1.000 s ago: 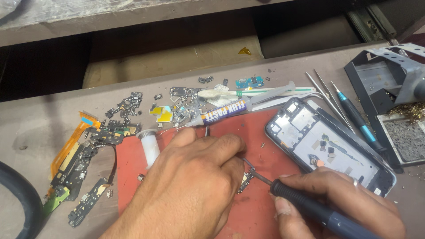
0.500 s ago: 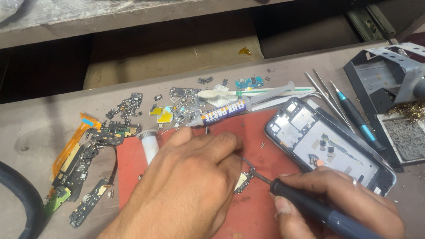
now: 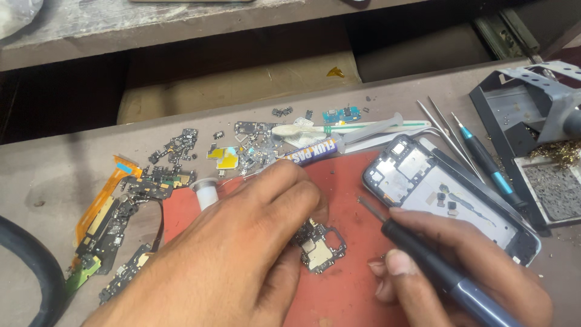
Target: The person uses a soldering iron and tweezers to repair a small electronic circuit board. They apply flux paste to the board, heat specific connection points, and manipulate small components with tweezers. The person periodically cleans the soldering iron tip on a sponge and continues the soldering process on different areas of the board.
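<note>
We see a small circuit board (image 3: 319, 245) lying on the red work mat (image 3: 351, 284), and we take this board as our landmark. Our left hand (image 3: 236, 254) covers the board's left part from above, its fingers drawn together and pressing down on it; whether any finger grips an edge we cannot tell. To the right of the board, our right hand (image 3: 460, 272) is closed around the dark handle of a screwdriver (image 3: 423, 257), whose thin tip points up and left, just beside the board's upper right corner and apart from it.

Farther right of the board lies an opened phone frame (image 3: 448, 194), resting partly on the mat. Beyond the frame, still to the right, lie tweezers (image 3: 445, 130) and a blue-handled driver (image 3: 490, 166), then a grey metal stand (image 3: 532, 103). Above the board, at the mat's far edge, lies a tube of paste (image 3: 311, 151), with a white syringe (image 3: 345, 127) just behind it. Left of the board, past our left hand, a white cap (image 3: 206, 194) stands at the mat's edge, and farther left loose boards and an orange flex cable (image 3: 100, 203) are scattered on the bench (image 3: 48, 163).
</note>
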